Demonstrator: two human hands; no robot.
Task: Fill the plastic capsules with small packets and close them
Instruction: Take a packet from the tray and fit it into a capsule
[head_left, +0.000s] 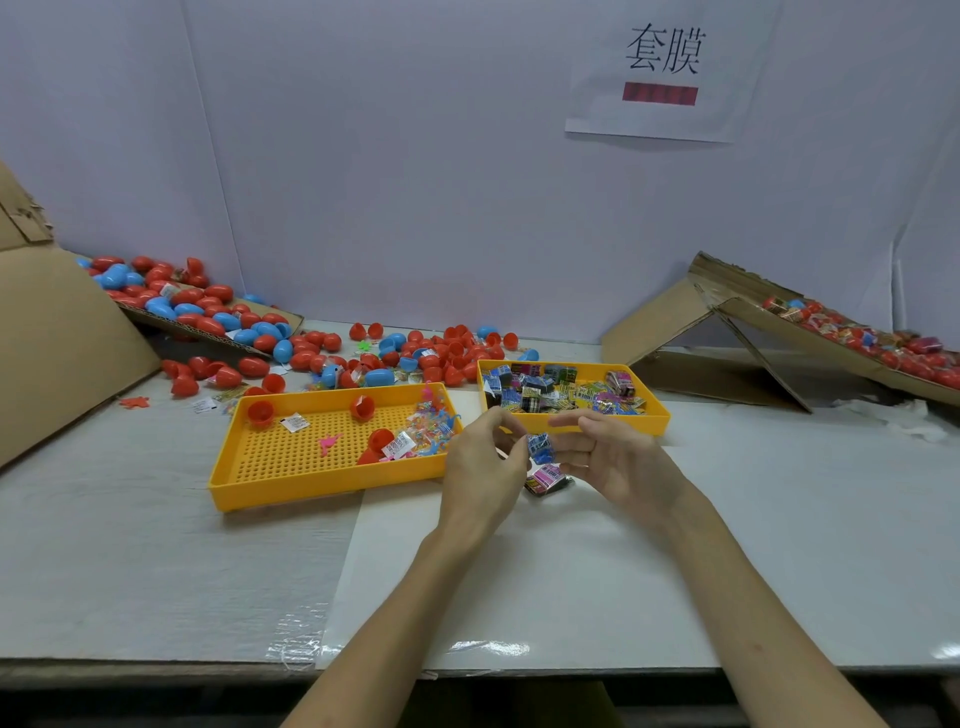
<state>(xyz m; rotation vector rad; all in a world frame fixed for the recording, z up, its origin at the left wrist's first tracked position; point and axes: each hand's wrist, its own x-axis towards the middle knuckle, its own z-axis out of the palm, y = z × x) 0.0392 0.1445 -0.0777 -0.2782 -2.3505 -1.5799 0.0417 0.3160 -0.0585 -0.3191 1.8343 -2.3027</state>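
The grey bench (779, 545) runs the full width, backed by a white wall (415, 182) with a paper sign (665, 73) taped up near the right. At the left back corner a big slab of cardboard (62, 353) leans over the bench. A cardboard ramp (670, 317) is propped at the right back corner, carrying filled capsules (883, 343) along its slope.

A heap of red and blue capsules (415, 353) spills from the left cardboard along the back edge to the middle. In front of the heap sit two yellow trays. The perforated tray (291, 457), left of centre, holds a few red capsule halves (260, 413) and some clear little packets. The smaller tray (660, 415), just right of it, is piled with printed packets (550, 389).

Both hands meet above the middle of the bench, just in front of the smaller tray. The left hand (483, 457) has its fingers curled, tips pinching a blue capsule (543, 457). The right hand (608, 457) grips the same capsule from the other side, its forefinger held straight above. A printed packet sits in the capsule's mouth. A pink packet (545, 478) shows just below the hands; whether it lies on the bench cannot be told.
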